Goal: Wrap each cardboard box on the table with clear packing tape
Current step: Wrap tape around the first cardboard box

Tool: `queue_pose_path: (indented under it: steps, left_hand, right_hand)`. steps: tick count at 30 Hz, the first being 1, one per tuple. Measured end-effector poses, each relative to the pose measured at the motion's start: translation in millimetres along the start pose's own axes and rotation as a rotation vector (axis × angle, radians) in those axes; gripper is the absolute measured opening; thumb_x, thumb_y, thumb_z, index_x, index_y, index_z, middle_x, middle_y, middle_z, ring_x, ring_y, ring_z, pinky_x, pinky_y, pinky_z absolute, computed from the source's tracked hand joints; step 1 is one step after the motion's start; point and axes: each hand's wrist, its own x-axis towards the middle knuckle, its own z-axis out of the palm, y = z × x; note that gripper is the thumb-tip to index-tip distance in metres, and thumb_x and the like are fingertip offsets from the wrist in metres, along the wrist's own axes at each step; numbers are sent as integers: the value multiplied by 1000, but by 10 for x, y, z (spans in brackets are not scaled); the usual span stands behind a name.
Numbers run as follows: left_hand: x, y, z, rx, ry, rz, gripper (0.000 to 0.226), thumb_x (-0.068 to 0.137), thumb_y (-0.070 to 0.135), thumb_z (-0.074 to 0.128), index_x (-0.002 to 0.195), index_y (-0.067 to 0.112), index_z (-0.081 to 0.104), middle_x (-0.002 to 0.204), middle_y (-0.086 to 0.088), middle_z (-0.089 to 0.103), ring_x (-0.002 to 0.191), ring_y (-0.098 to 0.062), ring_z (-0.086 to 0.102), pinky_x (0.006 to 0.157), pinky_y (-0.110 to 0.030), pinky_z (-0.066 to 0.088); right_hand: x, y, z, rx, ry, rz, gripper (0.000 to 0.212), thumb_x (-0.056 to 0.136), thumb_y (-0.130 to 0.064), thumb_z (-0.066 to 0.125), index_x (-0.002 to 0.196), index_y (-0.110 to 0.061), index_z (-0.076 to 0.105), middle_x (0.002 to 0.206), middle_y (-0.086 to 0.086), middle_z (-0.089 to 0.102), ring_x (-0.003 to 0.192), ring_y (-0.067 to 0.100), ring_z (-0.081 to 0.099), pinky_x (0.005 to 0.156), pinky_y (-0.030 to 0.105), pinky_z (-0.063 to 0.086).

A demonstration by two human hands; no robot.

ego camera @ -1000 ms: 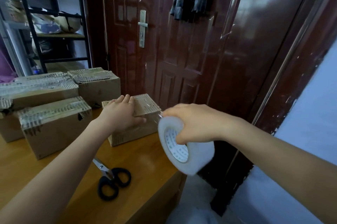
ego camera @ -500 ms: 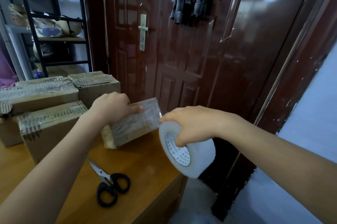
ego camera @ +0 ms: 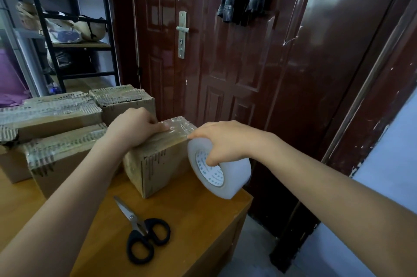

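The step in hand looks like a wrap partway round one box (ego camera: 155, 164): clear tape already lies glossy over its top, and the roll (ego camera: 220, 169) sits just off the box's right upper edge. The left hand (ego camera: 135, 126) rests on top of the box with its fingers curled over the far top edge, pressing the tape down there. The right hand (ego camera: 222, 139) grasps the roll, fingers over its outer band and thumb hooked into the core.

The box stands near the front right corner of the table (ego camera: 198, 215), under the left hand and touching the roll at its top right edge. Its long axis appears to run from the near left up to the far right, toward the door; a short end face, with a vertical corner, points toward the camera. The roll's open core faces the camera and somewhat left, so its axis lies roughly crosswise to the tape on top.

Next, by my judgement, the roll must be drawn down the far right side while the left hand holds the box from turning (or the box is rolled over instead). Scissors (ego camera: 144, 235) lie below the left wrist, closed, for the cut when it comes. Other boxes (ego camera: 63, 141) stand left of that hand, each showing tape.
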Motion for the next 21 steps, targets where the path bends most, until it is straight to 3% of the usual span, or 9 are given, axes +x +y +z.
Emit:
queue_pose_path:
  steps: [3, 7, 9, 11, 14, 16, 18, 19, 21]
  left_hand:
    - [-80, 223, 37, 228, 183, 153, 24, 95, 32, 52, 104, 16, 67, 101, -9, 67, 91, -30, 62, 75, -37, 52]
    - [-219, 430, -46, 427, -105, 264, 60, 95, 64, 33, 99, 13, 65, 88, -5, 65, 79, -21, 60, 64, -29, 41]
    - [-238, 431, -53, 482, -136, 285, 65, 85, 73, 44, 102, 13, 61, 88, 0, 61, 80, -18, 59, 63, -27, 39]
    - [-249, 417, -22, 525, -80, 302, 59, 80, 67, 59, 110, 16, 56, 89, 4, 54, 86, -19, 58, 68, -28, 42]
    - [-276, 426, 3, 492, -20, 324, 55, 78, 60, 64, 113, 19, 54, 89, 5, 55, 85, -19, 57, 69, -28, 44]
    - [-282, 425, 5, 439, -18, 321, 55, 77, 61, 63, 113, 20, 56, 94, 4, 61, 88, -19, 59, 71, -29, 43]
    - [-284, 419, 3, 380, -17, 302, 56, 77, 61, 63, 114, 20, 58, 98, 3, 64, 92, -19, 60, 75, -31, 45]
    - [-279, 420, -2, 352, -17, 289, 56, 77, 62, 64, 116, 21, 59, 101, 3, 65, 93, -18, 59, 76, -31, 44]
    - [-261, 421, -24, 289, -28, 263, 57, 77, 62, 66, 119, 23, 60, 106, 4, 64, 93, -15, 57, 74, -30, 41]
  right_hand:
    - [37, 9, -30, 8, -19, -9, 66, 79, -24, 65, 140, -34, 40, 120, -1, 54, 73, 11, 55, 51, 24, 36]
    - [-19, 28, 20, 36, 7, -7, 61, 80, -25, 65, 136, -31, 42, 115, -2, 53, 76, 15, 55, 53, 24, 35]
    - [-63, 28, 76, 41, 38, -13, 64, 81, -25, 64, 140, -32, 40, 126, -3, 49, 82, 13, 54, 56, 25, 39]
    - [-97, 30, 123, 63, 44, -20, 66, 80, -26, 64, 142, -32, 39, 131, -2, 49, 93, 15, 55, 61, 27, 44]
    - [-168, 21, 31, 89, -21, -7, 69, 80, -24, 65, 143, -34, 39, 123, -1, 56, 83, 13, 58, 54, 22, 39]
    - [-247, 13, -130, 103, -53, 37, 74, 81, -21, 65, 146, -37, 34, 101, -11, 59, 61, 3, 53, 46, 15, 34]
    - [-299, 1, -253, 113, -45, 64, 75, 82, -18, 65, 148, -35, 33, 77, -20, 41, 48, -5, 49, 38, 11, 33]
    - [-308, -15, -283, 104, -23, 62, 74, 82, -18, 66, 147, -34, 34, 74, -20, 38, 49, -5, 49, 37, 10, 34]
    - [-309, -28, -288, 78, 58, 58, 72, 80, -22, 69, 145, -32, 38, 89, -17, 52, 66, 1, 55, 49, 13, 40]
